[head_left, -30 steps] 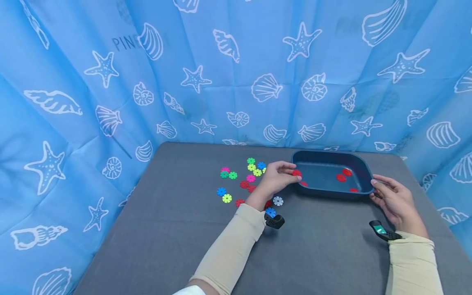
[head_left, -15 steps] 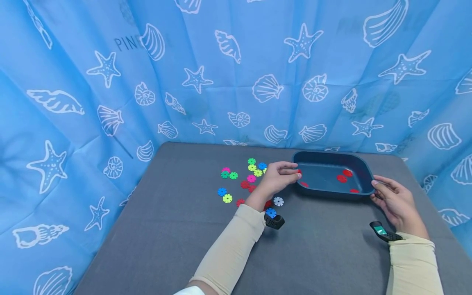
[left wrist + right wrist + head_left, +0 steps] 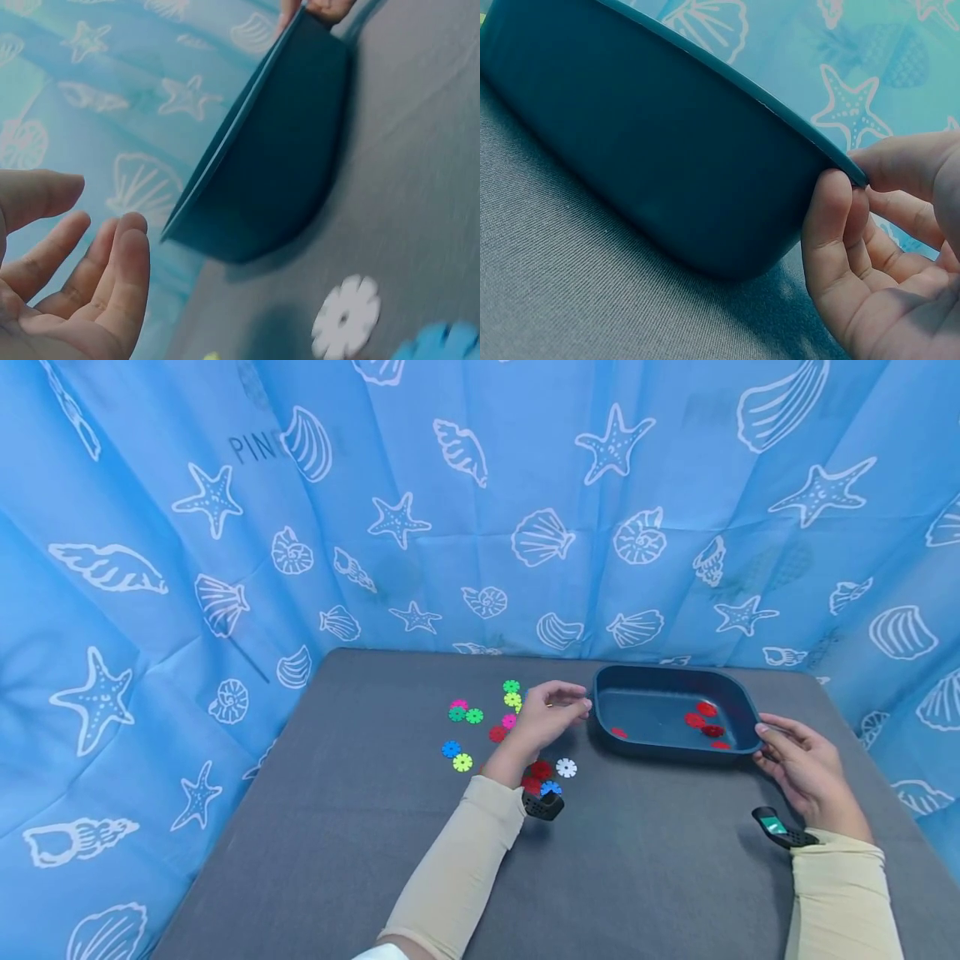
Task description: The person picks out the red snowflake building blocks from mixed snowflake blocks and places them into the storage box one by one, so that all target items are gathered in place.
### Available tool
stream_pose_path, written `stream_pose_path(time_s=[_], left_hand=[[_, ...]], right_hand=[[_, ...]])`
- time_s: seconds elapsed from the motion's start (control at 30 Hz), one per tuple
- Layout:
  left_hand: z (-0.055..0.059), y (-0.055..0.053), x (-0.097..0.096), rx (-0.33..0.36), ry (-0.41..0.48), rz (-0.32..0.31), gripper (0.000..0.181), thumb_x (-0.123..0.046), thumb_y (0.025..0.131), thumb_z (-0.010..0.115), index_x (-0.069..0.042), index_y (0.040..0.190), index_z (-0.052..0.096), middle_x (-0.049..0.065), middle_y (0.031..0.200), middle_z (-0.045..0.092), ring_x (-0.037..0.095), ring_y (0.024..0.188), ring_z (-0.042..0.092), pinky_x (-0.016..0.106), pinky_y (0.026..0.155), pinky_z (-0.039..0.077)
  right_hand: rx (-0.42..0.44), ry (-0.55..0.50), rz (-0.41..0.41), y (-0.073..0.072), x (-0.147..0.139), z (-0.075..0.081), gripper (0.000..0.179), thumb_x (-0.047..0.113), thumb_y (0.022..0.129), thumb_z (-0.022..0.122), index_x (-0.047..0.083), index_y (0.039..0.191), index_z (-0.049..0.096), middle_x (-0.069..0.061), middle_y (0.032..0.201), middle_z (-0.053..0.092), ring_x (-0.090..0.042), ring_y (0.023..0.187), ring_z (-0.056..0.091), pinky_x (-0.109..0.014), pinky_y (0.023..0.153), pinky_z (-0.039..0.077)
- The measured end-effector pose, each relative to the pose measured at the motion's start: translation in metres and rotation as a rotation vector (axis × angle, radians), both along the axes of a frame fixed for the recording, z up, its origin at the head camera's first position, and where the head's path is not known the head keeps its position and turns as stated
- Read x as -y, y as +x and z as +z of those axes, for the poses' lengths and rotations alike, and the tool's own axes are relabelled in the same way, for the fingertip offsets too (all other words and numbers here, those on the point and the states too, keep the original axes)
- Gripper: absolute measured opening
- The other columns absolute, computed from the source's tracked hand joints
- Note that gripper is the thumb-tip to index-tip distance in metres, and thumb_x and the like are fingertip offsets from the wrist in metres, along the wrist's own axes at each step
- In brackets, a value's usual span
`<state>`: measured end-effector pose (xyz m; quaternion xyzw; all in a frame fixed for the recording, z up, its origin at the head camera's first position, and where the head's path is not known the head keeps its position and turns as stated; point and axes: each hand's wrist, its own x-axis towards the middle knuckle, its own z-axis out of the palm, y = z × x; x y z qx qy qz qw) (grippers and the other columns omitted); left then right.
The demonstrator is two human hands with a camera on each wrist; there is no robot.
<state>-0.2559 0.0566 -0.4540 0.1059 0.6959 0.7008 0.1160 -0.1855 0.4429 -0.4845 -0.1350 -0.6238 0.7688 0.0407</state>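
A dark blue plastic tub [image 3: 667,752] sits toward the right rear of the table, with several red notched discs [image 3: 695,720] in it. My right hand [image 3: 810,768] pinches the tub's right rim, thumb on top and fingers beneath, as the right wrist view confirms. Just outside the left rim is my left hand [image 3: 547,714], apart from the tub. In the left wrist view, that hand's thumb and fingers are spread with nothing between them. Below it lie a white disc [image 3: 566,767], a blue disc [image 3: 551,787] and a red disc [image 3: 541,769].
Left of the tub, more notched discs lie scattered on the grey table [image 3: 300,827]: a yellow disc [image 3: 462,762], a green disc [image 3: 474,716], pink and others, some hidden behind the left hand. A blue shell-print curtain [image 3: 487,568] hangs along the back and left.
A red disc has left my left hand, and one more red disc now lies inside the tub near its right side. The left hand has drawn back leftward. My right hand stays at the rim.
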Motion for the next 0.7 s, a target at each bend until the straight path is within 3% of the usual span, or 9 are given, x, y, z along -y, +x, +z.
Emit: stream_pose_path(time_s=[0.1, 0.23, 0.33, 0.57, 0.7], left_hand=[[-0.002, -0.004, 0.016, -0.011, -0.004, 0.033, 0.025, -0.02, 0.099, 0.076, -0.011, 0.123, 0.074, 0.004, 0.11, 0.075, 0.03, 0.11, 0.077, 0.037, 0.095, 0.063], [-0.007, -0.01, 0.041, -0.011, -0.013, 0.092, 0.026, -0.021, 0.099, 0.077, -0.013, 0.123, 0.075, 0.006, 0.114, 0.074, 0.029, 0.109, 0.076, 0.045, 0.099, 0.062], [-0.012, -0.013, 0.06, -0.01, -0.039, 0.138, 0.03, -0.023, 0.099, 0.076, -0.01, 0.126, 0.074, 0.006, 0.116, 0.073, 0.033, 0.111, 0.074, 0.05, 0.101, 0.06], [-0.028, -0.017, 0.1, 0.003, -0.067, 0.232, 0.034, -0.02, 0.101, 0.074, -0.002, 0.129, 0.071, 0.01, 0.117, 0.074, 0.033, 0.113, 0.073, 0.047, 0.1, 0.06], [-0.035, -0.015, 0.113, 0.003, -0.15, 0.263, 0.035, -0.022, 0.1, 0.075, -0.003, 0.129, 0.072, 0.011, 0.119, 0.074, 0.03, 0.111, 0.072, 0.044, 0.097, 0.061]], right_hand=[[0.0, -0.002, -0.001, -0.001, 0.001, 0.001, 0.016, 0.018, 0.1, 0.075, 0.023, 0.115, 0.074, 0.009, 0.098, 0.069, -0.008, 0.08, 0.063, -0.025, 0.066, 0.06], [-0.004, -0.015, 0.008, -0.002, 0.002, 0.002, 0.016, 0.018, 0.1, 0.076, 0.023, 0.115, 0.074, 0.009, 0.097, 0.071, -0.008, 0.08, 0.064, -0.025, 0.066, 0.06], [-0.012, -0.03, 0.019, -0.003, 0.001, 0.002, 0.016, 0.017, 0.1, 0.075, 0.022, 0.115, 0.074, 0.009, 0.097, 0.072, -0.008, 0.08, 0.065, -0.025, 0.066, 0.06], [-0.014, -0.044, 0.024, -0.001, -0.001, -0.001, 0.017, 0.015, 0.1, 0.075, 0.022, 0.116, 0.075, 0.009, 0.099, 0.071, -0.008, 0.081, 0.065, -0.025, 0.067, 0.06], [-0.008, -0.044, 0.019, 0.0, -0.001, -0.003, 0.017, 0.015, 0.101, 0.074, 0.022, 0.116, 0.075, 0.009, 0.099, 0.07, -0.008, 0.081, 0.064, -0.025, 0.067, 0.06]])
